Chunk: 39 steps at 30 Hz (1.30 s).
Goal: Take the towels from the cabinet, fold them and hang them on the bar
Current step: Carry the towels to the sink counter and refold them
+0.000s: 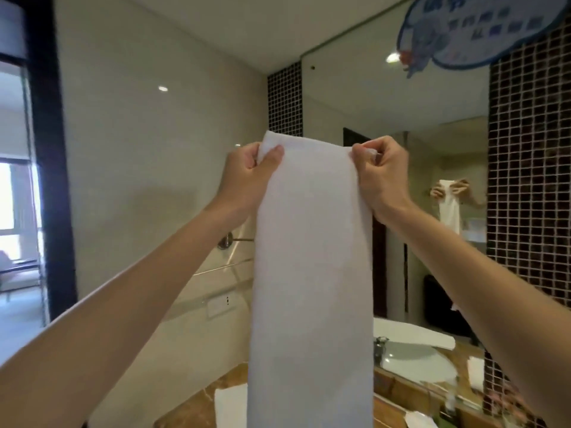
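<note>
My left hand and right hand each pinch a top corner of the white towel, held up so it hangs long and narrow over the marble counter; behind it the bar, partly hidden, sits on the wall, beside the mirror

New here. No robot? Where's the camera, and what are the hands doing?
No robot: one camera on a person's head looks forward and down over their bare arms. The left hand and right hand each pinch a top corner of a white towel, which hangs straight down as a long strip. Behind it, a metal bar is fixed to the wall. On the right is a mirror, which reflects the same hands and towel. Below, another white cloth lies on the brown counter.
</note>
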### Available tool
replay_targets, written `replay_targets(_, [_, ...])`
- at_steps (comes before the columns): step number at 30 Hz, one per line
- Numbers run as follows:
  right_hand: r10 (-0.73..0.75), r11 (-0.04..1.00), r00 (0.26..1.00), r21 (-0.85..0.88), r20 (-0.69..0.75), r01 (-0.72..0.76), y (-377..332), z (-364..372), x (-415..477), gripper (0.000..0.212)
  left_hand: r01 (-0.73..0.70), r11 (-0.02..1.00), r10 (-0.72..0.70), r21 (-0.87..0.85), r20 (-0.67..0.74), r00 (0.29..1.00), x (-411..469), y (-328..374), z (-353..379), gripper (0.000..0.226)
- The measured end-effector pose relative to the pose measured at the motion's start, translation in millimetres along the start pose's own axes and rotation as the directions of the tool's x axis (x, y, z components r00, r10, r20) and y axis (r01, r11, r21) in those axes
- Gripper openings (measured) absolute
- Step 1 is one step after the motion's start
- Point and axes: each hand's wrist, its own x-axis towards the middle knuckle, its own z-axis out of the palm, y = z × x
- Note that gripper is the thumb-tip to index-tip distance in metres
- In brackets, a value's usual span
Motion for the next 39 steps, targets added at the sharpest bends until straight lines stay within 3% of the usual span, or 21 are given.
replay_targets(3, [0.010,0.998,0.999,0.068,0.048,-0.013,-10,28,-8,0.014,0.032,0.998,-0.031,0.051,-0.024,0.999,-4,0,-32,0.047])
replay_targets(7, [-0.015,0.992,0.996,0.127,0.090,0.004,-22,52,-19,0.018,0.056,0.993,-0.050,0.101,-0.060,0.997,-10,-1,-63,0.024])
replay_targets(10, [-0.030,0.992,0.994,0.125,0.105,0.017,-29,60,-25,0.017,0.055,0.991,-0.047,0.124,-0.068,0.997,-17,4,-76,0.022])
replay_targets(19, [-0.043,0.988,0.998,0.149,0.054,0.035,-47,53,-27,0.017,-0.020,0.998,0.020,0.055,0.014,1.000,-16,28,-81,0.030])
replay_targets(27, [-0.036,0.994,0.998,0.106,0.042,0.032,-41,63,-29,0.021,-0.039,0.999,0.040,-0.009,0.017,0.999,-14,3,-87,0.021])
replay_targets(39, [0.159,0.987,0.968,-0.045,0.192,-0.154,64,99,-81,0.015,0.242,0.969,-0.237,-0.054,0.075,0.968,-61,-122,-82,0.018])
